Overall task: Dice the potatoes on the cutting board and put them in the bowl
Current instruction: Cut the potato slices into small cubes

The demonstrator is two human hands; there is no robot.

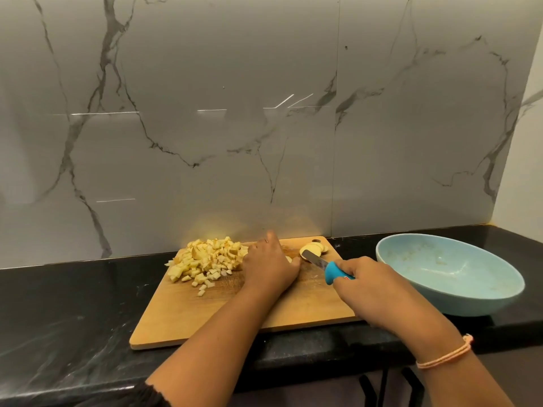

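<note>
Glossy black stone counter (73, 304): faint pale veining, rounded front edge, runs the full width of view and turns along the right side.

Backsplash of large grey-white marble-pattern wall tiles (205, 127): dark grey veins, polished surface. Thin vertical joint (335, 142) between tiles, right of centre. Short bright streaks of reflected light (211, 110) at mid height.

Plain off-white side wall (526, 171) meets the tiles at the right corner.

Below the counter edge: grey front with black shapes (382, 386), not identifiable.

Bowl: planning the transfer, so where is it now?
In the head view the light blue bowl sits on the black counter, just right of the cutting board, near the right hand.
</note>
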